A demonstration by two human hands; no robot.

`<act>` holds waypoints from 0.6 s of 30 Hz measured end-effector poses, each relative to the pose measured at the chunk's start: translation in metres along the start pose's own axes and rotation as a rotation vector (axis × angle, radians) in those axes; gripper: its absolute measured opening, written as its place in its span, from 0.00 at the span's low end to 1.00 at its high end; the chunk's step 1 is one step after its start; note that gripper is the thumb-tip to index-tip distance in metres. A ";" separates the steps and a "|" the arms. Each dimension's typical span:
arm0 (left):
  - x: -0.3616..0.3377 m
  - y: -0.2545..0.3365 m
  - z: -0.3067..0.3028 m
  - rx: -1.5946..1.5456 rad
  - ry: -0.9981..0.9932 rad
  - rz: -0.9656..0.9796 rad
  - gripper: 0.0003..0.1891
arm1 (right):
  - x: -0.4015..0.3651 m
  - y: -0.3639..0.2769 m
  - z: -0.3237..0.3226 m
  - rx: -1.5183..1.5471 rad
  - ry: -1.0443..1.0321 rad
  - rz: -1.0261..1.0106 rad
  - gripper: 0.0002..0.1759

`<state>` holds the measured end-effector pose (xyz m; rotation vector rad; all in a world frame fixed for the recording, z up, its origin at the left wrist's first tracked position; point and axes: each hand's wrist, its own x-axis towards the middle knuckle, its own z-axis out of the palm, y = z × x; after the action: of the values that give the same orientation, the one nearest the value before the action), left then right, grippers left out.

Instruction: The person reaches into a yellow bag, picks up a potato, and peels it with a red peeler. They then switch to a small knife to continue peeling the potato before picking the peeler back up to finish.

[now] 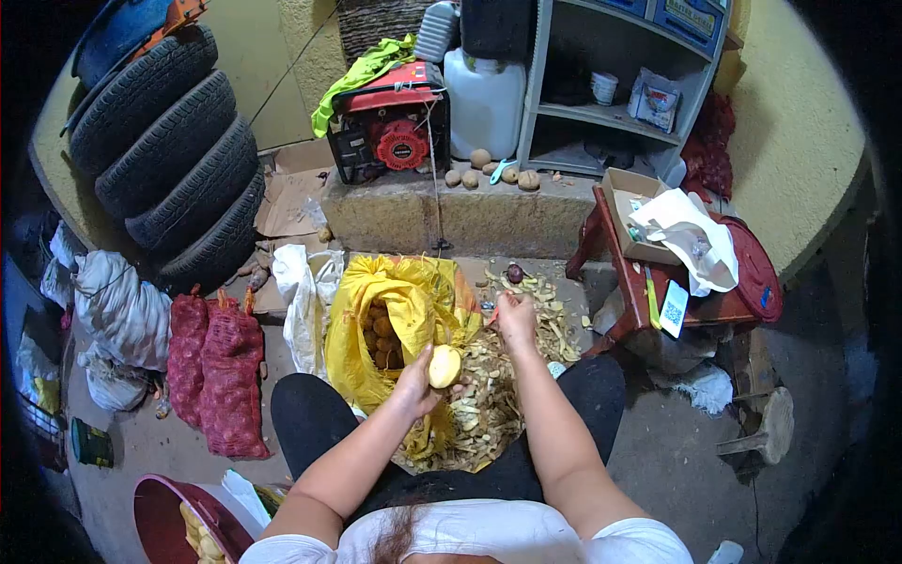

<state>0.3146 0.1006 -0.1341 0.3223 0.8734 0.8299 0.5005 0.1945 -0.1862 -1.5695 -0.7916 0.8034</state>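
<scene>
My left hand is wrapped around a peeled, pale yellow potato above my lap. Ahead and to the right, my right hand is closed on a small peeler with a reddish handle, mostly covered by the fingers. Hand and potato are apart. A yellow sack stands open beside my left hand, with brown unpeeled potatoes inside. Under and between my hands lies a heap of potato peelings.
Red mesh sacks stand at the left, near stacked tyres. A maroon tub at lower left holds peeled potatoes. A generator sits on the ledge ahead. A red table with a box stands right, near a stool.
</scene>
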 end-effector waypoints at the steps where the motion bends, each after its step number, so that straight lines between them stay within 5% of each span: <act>1: 0.000 0.000 0.000 -0.012 0.004 -0.032 0.19 | -0.018 -0.021 0.001 -0.003 -0.001 0.000 0.16; 7: 0.005 -0.016 0.009 0.026 0.064 0.046 0.17 | -0.074 -0.063 0.015 -0.149 -0.043 -0.257 0.20; 14: 0.000 -0.012 0.007 0.111 0.065 0.144 0.21 | -0.010 -0.001 0.005 -0.130 0.102 -0.121 0.18; 16: -0.003 -0.003 0.008 -0.077 0.004 -0.035 0.25 | -0.012 -0.017 -0.005 0.124 -0.065 0.165 0.15; 18: -0.003 0.001 0.005 -0.160 -0.042 -0.070 0.26 | -0.012 -0.011 0.000 0.061 -0.016 0.120 0.17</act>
<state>0.3171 0.0996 -0.1285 0.1680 0.7697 0.8197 0.4934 0.1864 -0.1746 -1.5693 -0.6826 0.9196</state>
